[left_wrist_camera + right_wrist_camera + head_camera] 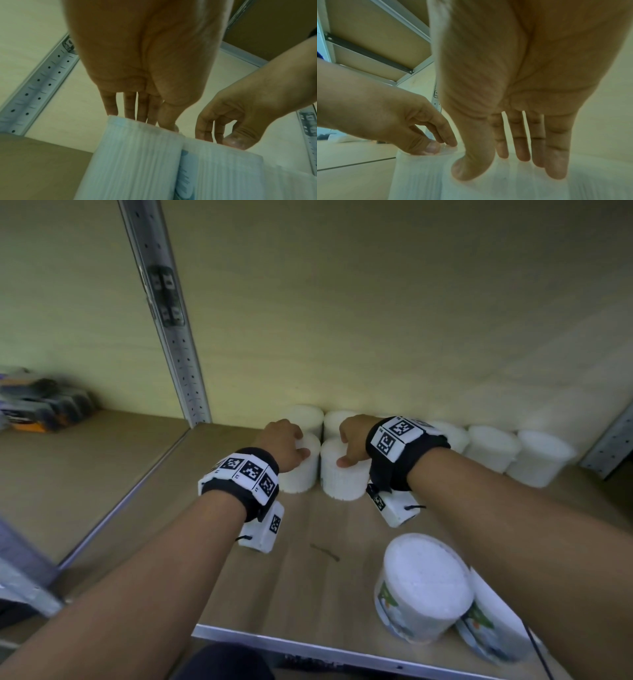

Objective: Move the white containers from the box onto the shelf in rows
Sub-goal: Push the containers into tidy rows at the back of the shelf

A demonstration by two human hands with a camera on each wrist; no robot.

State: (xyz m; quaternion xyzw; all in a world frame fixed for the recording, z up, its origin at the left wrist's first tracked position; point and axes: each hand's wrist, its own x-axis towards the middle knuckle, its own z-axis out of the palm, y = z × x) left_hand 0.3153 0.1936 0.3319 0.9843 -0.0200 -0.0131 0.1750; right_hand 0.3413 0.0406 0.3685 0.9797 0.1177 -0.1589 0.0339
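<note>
Two white ribbed containers stand side by side on the wooden shelf (301,587), in front of a back row of white containers (489,445) along the wall. My left hand (286,445) grips the top of the left container (301,474) from above, thumb at the front rim. My right hand (354,441) grips the right container (342,481) the same way. In the left wrist view my left hand (142,121) touches the top edge of its container (137,162). In the right wrist view my right hand (505,166) spreads over its container (522,186). No box is in view.
Two labelled white containers (424,587) stand near the shelf's front right edge under my right forearm. A perforated metal upright (171,320) stands at the shelf's left end. Blurred dark and orange packages (41,405) lie on the neighbouring shelf to the left.
</note>
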